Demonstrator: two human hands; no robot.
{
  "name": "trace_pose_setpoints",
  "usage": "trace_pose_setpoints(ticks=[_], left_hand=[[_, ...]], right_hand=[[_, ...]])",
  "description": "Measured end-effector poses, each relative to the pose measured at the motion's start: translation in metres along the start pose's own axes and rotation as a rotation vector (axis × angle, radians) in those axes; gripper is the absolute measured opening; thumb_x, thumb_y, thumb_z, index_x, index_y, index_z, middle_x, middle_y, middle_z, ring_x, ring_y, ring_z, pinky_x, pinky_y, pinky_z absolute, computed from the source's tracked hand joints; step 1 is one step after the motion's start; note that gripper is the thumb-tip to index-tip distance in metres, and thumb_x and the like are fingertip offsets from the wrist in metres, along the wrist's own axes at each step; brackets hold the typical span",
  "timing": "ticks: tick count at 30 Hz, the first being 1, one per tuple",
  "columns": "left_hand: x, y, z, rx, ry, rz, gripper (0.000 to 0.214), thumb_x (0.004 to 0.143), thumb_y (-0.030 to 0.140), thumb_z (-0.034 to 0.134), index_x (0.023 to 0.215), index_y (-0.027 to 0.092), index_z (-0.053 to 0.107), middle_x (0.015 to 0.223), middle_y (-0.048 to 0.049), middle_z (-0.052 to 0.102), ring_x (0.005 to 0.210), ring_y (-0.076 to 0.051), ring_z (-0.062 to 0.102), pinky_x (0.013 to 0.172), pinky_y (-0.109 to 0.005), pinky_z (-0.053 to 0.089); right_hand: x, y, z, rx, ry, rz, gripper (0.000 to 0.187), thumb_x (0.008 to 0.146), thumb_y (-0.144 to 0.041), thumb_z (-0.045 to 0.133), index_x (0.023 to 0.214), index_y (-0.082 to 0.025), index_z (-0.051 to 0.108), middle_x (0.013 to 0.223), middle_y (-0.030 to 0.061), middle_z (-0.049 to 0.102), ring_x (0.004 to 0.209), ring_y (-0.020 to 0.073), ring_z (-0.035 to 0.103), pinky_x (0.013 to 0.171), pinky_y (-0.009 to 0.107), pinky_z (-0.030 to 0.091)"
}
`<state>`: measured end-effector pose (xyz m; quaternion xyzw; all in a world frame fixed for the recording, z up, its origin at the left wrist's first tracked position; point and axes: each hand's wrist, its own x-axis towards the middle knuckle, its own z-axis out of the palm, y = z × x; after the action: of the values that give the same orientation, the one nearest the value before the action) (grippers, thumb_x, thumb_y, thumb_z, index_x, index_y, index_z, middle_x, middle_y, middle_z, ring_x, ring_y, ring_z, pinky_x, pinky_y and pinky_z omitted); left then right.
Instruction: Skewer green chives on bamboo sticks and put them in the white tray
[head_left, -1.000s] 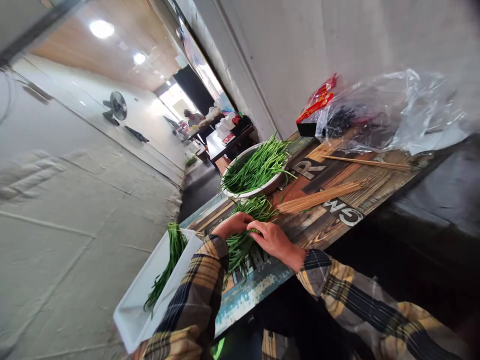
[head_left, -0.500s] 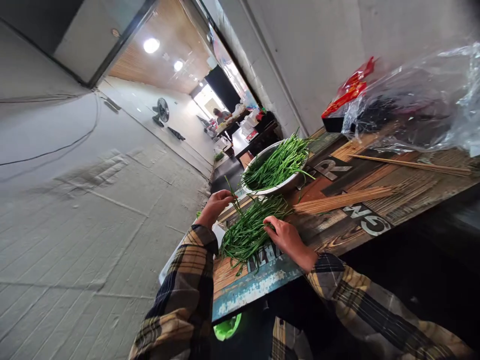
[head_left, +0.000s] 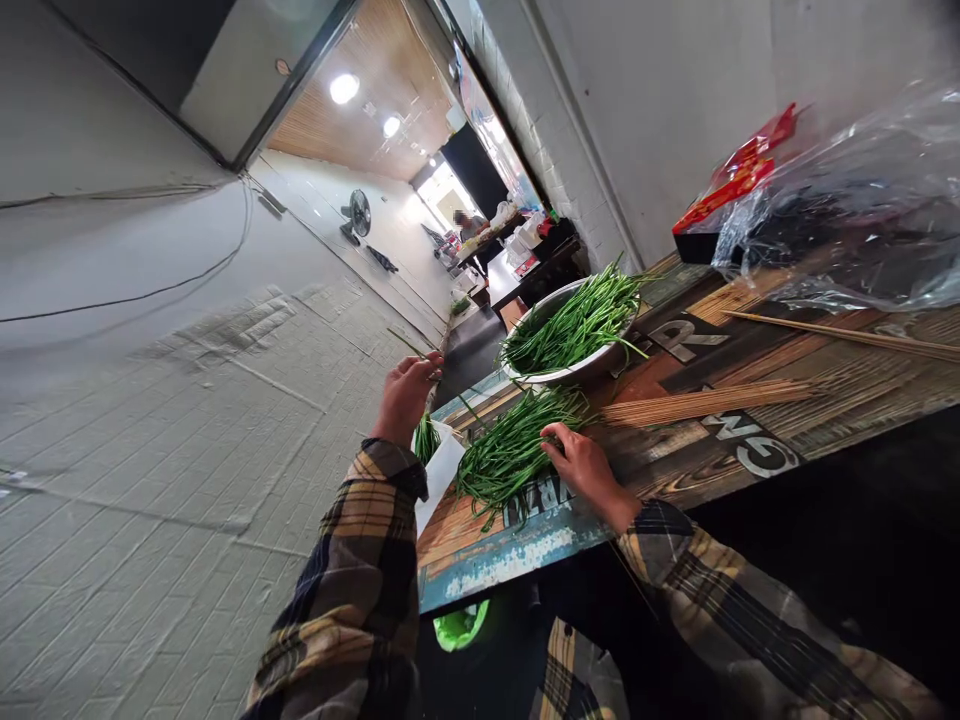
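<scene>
My left hand (head_left: 407, 397) is raised left of the pile, its fingers pinched on a thin green chive stalk (head_left: 405, 343) that sticks out up and left. A loose heap of long green chives (head_left: 517, 440) lies on the wooden table. At the heap's right edge is my right hand (head_left: 579, 458), thumb and fingers drawn together; what they hold, if anything, I cannot make out. Behind the heap stands a white bowl (head_left: 540, 378) full of more chives (head_left: 581, 320). Several thin wooden skewers (head_left: 705, 401) lie in a bundle right of the heap.
A white tray or sheet (head_left: 442, 470) with more greens (head_left: 426, 440) is by my left wrist. Farther right are more skewers (head_left: 847, 330) and a clear plastic bag (head_left: 847, 240). A green-lined bin (head_left: 460, 628) stands below the table edge (head_left: 517, 570). A person (head_left: 469, 225) is far back.
My left hand has moved left and up from the heap with a stalk in it. My right hand stays beside the heap. The camera view has shifted left.
</scene>
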<state>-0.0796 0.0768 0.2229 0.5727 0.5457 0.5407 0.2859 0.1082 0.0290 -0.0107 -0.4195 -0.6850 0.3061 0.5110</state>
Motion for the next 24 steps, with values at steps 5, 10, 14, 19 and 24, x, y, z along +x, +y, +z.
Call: trace_pose_setpoints(ticks=[5,10,14,19,24], left_hand=[[-0.006,0.011,-0.019,-0.034,0.031,0.04,0.027,0.062,0.026,0.07,0.072,0.018,0.046,0.076,-0.0018,0.068,0.07,-0.015,0.067,0.068,-0.031,0.053],[-0.013,-0.002,-0.043,0.381,0.079,0.123,0.031,0.058,0.019,0.071,0.085,0.018,0.055,0.063,0.0036,0.062,0.05,-0.011,0.058,0.049,-0.021,0.043],[-0.03,-0.043,-0.038,0.643,-0.149,0.08,0.04,0.061,0.021,0.069,0.101,0.017,0.065,0.068,0.0019,0.065,0.058,-0.012,0.06,0.057,-0.022,0.043],[-0.063,-0.117,0.009,0.62,-0.267,-0.018,0.023,0.067,0.024,0.066,0.087,0.014,0.07,0.07,-0.0011,0.066,0.067,-0.014,0.059,0.067,-0.025,0.045],[-0.085,-0.155,0.051,0.529,-0.313,-0.049,0.025,0.072,0.017,0.058,0.095,0.013,0.067,0.088,-0.0047,0.069,0.081,-0.015,0.061,0.077,-0.026,0.047]], right_hand=[[0.0,0.0,0.0,-0.003,0.018,-0.003,0.019,0.092,-0.03,0.05,0.105,-0.022,0.061,0.089,0.0044,0.07,0.078,0.0193,0.065,0.066,0.027,0.045],[0.0,0.001,0.0,-0.006,0.017,-0.013,0.019,0.092,-0.03,0.05,0.106,-0.02,0.061,0.09,0.0051,0.07,0.078,0.0196,0.065,0.068,0.027,0.045],[0.0,0.003,0.002,0.001,0.031,0.001,0.019,0.091,-0.028,0.051,0.104,-0.02,0.062,0.085,0.0043,0.07,0.076,0.0194,0.065,0.067,0.027,0.045],[0.001,0.005,0.002,0.011,0.045,0.015,0.019,0.09,-0.029,0.052,0.103,-0.021,0.062,0.08,0.0033,0.069,0.073,0.0187,0.064,0.065,0.026,0.043],[0.003,0.004,0.0,0.037,0.048,0.023,0.021,0.089,-0.03,0.05,0.103,-0.02,0.063,0.079,0.0028,0.068,0.07,0.0184,0.062,0.065,0.027,0.043]])
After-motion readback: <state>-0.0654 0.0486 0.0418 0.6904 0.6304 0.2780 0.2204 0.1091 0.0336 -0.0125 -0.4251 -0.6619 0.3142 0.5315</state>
